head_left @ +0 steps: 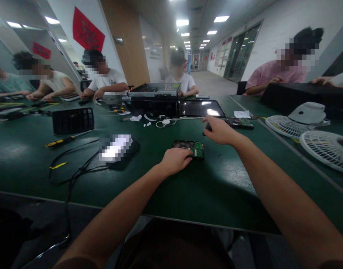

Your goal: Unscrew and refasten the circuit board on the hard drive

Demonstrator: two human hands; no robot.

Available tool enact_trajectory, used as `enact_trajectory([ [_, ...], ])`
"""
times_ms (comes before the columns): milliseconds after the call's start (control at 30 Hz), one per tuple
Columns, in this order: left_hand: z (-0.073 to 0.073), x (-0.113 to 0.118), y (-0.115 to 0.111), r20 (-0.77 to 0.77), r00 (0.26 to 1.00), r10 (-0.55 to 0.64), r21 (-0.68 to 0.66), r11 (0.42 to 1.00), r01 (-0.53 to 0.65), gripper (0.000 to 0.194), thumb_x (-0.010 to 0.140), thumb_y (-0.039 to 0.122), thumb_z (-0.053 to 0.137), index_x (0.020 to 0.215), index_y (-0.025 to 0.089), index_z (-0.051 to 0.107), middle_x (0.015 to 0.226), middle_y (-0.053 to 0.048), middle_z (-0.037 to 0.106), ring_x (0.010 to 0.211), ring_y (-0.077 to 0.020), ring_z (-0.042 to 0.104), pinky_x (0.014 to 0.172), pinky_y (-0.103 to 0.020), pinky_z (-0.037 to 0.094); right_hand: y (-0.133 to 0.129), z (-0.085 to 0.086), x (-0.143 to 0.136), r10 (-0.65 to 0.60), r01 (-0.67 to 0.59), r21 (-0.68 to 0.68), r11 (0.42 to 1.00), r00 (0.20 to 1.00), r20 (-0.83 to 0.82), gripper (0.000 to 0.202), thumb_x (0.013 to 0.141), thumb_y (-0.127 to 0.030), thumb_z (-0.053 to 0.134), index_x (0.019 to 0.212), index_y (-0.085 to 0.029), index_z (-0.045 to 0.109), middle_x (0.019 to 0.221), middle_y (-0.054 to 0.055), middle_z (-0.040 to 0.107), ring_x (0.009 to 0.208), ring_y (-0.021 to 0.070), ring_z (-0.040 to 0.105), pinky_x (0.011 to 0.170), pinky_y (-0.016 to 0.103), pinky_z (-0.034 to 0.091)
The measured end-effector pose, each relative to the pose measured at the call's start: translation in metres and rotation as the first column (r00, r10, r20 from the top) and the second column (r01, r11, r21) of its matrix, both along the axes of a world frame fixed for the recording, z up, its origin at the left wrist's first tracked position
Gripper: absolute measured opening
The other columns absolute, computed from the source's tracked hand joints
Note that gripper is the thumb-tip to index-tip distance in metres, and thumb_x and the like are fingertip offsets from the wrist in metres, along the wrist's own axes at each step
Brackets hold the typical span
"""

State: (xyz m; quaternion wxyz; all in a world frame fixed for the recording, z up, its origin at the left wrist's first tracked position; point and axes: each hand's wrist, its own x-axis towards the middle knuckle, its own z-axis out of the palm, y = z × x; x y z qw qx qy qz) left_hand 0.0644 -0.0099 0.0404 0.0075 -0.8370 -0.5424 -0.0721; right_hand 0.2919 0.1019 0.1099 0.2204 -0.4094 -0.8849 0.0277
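Note:
A hard drive with a green circuit board showing lies flat on the green table. My left hand is closed on its near left side, with fingers resting over the edge and covering part of it. In my right hand is a screwdriver with a dark handle, held upright above the drive's right side. Its thin shaft points down at the board's far right edge; I cannot tell whether the tip touches. Farther back to the right lies another hard drive with a green board.
An open black computer case stands at the back, beside a dark panel. To the left are a yellow-black screwdriver, a black screen and cables. White fan parts lie right. Several people sit around the table.

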Motion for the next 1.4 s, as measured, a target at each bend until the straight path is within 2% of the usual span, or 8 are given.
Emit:
enact_trajectory([
  [133, 0.0012, 0.0006, -0.0009, 0.000, 1.000, -0.004, -0.003, 1.000, 0.004, 0.029, 0.106, 0.041, 0.055, 0.129, 0.032, 0.071, 0.124, -0.001, 0.077, 0.110, -0.0250, 0.073, 0.087, -0.035, 0.058, 0.0002, -0.0021, -0.0002, -0.047, 0.047, 0.028, 0.999, 0.999, 0.023, 0.043, 0.093, -0.035, 0.059, 0.131, -0.016, 0.059, 0.109, 0.018, 0.073, 0.100, 0.0350, 0.068, 0.090, 0.050, 0.050],
  [300, 0.0012, -0.0001, -0.0002, 0.004, 1.000, -0.002, 0.000, 1.000, 0.002, 0.029, 0.106, 0.042, 0.055, 0.129, 0.033, 0.070, 0.125, -0.001, 0.077, 0.110, -0.0250, 0.073, 0.087, -0.035, 0.058, 0.0030, -0.0040, -0.0006, 0.025, -0.026, 0.052, 0.998, 1.000, 0.013, 0.042, 0.085, -0.024, 0.061, 0.127, -0.016, 0.062, 0.117, 0.018, 0.071, 0.107, 0.0336, 0.067, 0.097, 0.048, 0.050],
  [500, 0.0001, -0.0009, 0.0000, 0.014, 1.000, -0.007, 0.008, 1.000, 0.007, 0.029, 0.106, 0.042, 0.055, 0.129, 0.033, 0.070, 0.123, -0.001, 0.077, 0.110, -0.0245, 0.074, 0.088, -0.034, 0.058, 0.0008, 0.0003, -0.0005, -0.005, 0.003, 0.039, 0.999, 0.999, 0.035, 0.037, 0.091, -0.034, 0.063, 0.124, -0.018, 0.064, 0.114, 0.017, 0.073, 0.103, 0.0345, 0.068, 0.091, 0.049, 0.050],
  [667, 0.0003, -0.0003, 0.0000, 0.011, 1.000, -0.005, 0.009, 1.000, 0.005, 0.029, 0.107, 0.042, 0.054, 0.129, 0.033, 0.071, 0.124, -0.002, 0.077, 0.110, -0.0250, 0.073, 0.088, -0.035, 0.059, -0.0033, 0.0023, -0.0033, 0.048, -0.048, 0.027, 0.998, 0.999, 0.010, 0.042, 0.085, -0.022, 0.060, 0.127, -0.018, 0.063, 0.111, 0.015, 0.073, 0.102, 0.0326, 0.068, 0.092, 0.047, 0.049],
  [867, -0.0006, -0.0003, 0.0005, 0.003, 1.000, -0.009, 0.013, 1.000, 0.009, 0.029, 0.107, 0.042, 0.054, 0.130, 0.033, 0.070, 0.124, -0.001, 0.077, 0.110, -0.0251, 0.074, 0.087, -0.035, 0.059, -0.0034, 0.0013, -0.0031, -0.001, 0.000, 0.038, 0.999, 0.999, 0.034, 0.038, 0.091, -0.030, 0.058, 0.126, -0.014, 0.063, 0.108, 0.018, 0.072, 0.100, 0.0341, 0.067, 0.091, 0.048, 0.049],
  [1033, -0.0010, 0.0000, 0.0013, -0.011, 1.000, 0.000, 0.012, 1.000, 0.001, 0.029, 0.107, 0.043, 0.055, 0.130, 0.033, 0.070, 0.123, -0.001, 0.077, 0.110, -0.0249, 0.074, 0.087, -0.034, 0.058, 0.0005, -0.0008, -0.0023, 0.050, -0.051, 0.039, 0.998, 0.999, 0.019, 0.040, 0.084, -0.020, 0.059, 0.124, -0.015, 0.062, 0.113, 0.017, 0.070, 0.105, 0.0321, 0.066, 0.093, 0.045, 0.049],
  [1233, -0.0021, -0.0006, 0.0013, 0.011, 1.000, -0.007, 0.018, 1.000, 0.007, 0.029, 0.106, 0.042, 0.056, 0.130, 0.032, 0.070, 0.123, -0.001, 0.077, 0.109, -0.0244, 0.073, 0.085, -0.034, 0.058, -0.0003, -0.0008, -0.0008, 0.010, -0.011, 0.058, 0.998, 1.000, 0.030, 0.036, 0.090, -0.030, 0.059, 0.124, -0.017, 0.063, 0.115, 0.018, 0.071, 0.102, 0.0341, 0.067, 0.092, 0.049, 0.048],
  [1400, -0.0044, -0.0007, 0.0015, 0.015, 1.000, -0.016, 0.042, 0.999, 0.015, 0.029, 0.106, 0.042, 0.056, 0.129, 0.032, 0.071, 0.122, 0.000, 0.078, 0.107, -0.0248, 0.074, 0.082, -0.034, 0.058, -0.0023, -0.0006, -0.0017, 0.011, -0.014, 0.055, 0.998, 0.999, 0.045, 0.040, 0.087, -0.024, 0.061, 0.126, -0.016, 0.062, 0.115, 0.018, 0.072, 0.103, 0.0332, 0.068, 0.092, 0.046, 0.048],
])
